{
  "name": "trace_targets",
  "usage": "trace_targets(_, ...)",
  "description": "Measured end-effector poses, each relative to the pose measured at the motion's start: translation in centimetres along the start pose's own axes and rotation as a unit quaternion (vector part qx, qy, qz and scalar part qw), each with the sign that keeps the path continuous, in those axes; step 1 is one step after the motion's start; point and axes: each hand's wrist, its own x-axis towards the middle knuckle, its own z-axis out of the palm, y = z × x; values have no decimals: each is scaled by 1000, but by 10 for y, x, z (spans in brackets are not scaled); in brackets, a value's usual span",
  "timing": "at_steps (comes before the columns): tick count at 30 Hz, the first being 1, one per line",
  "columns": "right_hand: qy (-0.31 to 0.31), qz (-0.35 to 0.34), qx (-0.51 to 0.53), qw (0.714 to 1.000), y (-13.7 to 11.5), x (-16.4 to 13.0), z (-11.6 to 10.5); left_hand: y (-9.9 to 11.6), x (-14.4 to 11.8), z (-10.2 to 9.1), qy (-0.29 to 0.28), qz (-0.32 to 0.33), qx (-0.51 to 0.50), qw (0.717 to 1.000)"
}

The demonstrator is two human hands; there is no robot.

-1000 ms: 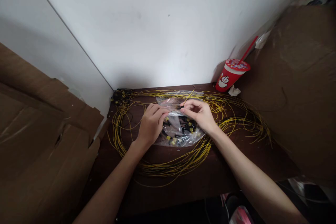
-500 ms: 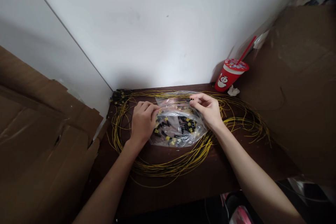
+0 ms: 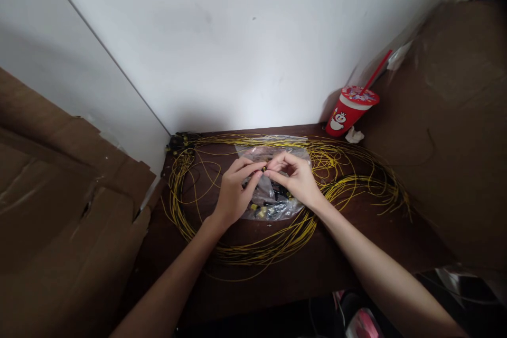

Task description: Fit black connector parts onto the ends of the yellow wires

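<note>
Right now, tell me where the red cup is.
The red cup stands at the table's far right corner, against the wall, beside a crumpled white scrap.

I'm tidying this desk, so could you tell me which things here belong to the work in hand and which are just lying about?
In use: left hand, right hand, small connector, plastic bag, yellow wires.
Lying about: red cup, crumpled tissue, cardboard.

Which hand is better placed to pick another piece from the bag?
Probably the right hand: it sits directly over the bag, by the loose pieces. The left hand is at the bag's left edge.
</note>
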Motion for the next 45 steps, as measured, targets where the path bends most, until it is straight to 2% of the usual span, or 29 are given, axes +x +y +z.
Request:
trace_targets(4, 6, 8, -18, 1000, 0, -2, 3, -2, 1, 1, 6, -39, -56, 998)
trace_targets(9, -23, -35, -64, 997, -7, -3, 3, -8, -1, 3, 34, -101, -128, 986)
trace_targets(15, 4, -59, -111, 992, -8, -2, 1, -6, -4, 9, 43, -155, -203, 966)
trace_targets(24, 4, 14, -38, 999, -4, -1, 4, -2, 0, 8, 50, -220, -276, 934)
trace_targets(30, 1, -49, -111, 993, -6, -2, 2, 0, 0, 8, 59, -247, -302, 919)
trace_targets(35, -28, -87, -171, 981, -8, -2, 1, 1, 0, 8, 63, -235, -306, 920)
trace_targets(41, -56, -58, -168, 982, -9, -1, -1, -2, 0, 7, 73, -133, -246, 957)
trace_targets(45, -67, -17, -150, 986, -7, -1, -1, -4, -1, 7, 60, -83, -219, 970)
